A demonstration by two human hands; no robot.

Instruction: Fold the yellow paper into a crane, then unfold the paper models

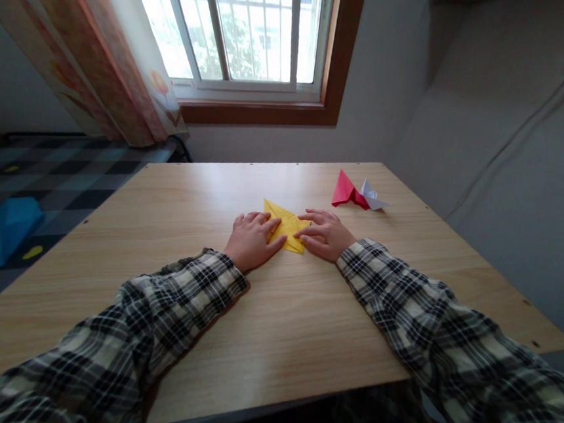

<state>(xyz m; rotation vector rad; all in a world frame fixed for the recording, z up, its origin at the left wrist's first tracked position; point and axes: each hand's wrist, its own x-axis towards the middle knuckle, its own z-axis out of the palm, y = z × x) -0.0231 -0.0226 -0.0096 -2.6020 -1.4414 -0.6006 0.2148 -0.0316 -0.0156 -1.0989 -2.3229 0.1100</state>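
A folded piece of yellow paper (288,224) lies flat on the wooden table (272,322), with crease lines across it and one corner pointing to the far left. My left hand (254,237) rests on its left side, fingers spread over the paper. On the right edge lies my right hand (327,234), palm down with its fingers apart and the fingertips touching the paper. Neither hand is closed around anything. My fingers cover parts of both side edges of the paper.
Toward the back right of the table stand a red folded paper (345,191) and a white folded paper (373,196), side by side. Left of the table, a blue folded paper (1,230) lies on a checkered cloth (76,160). A window and curtain (104,44) are behind.
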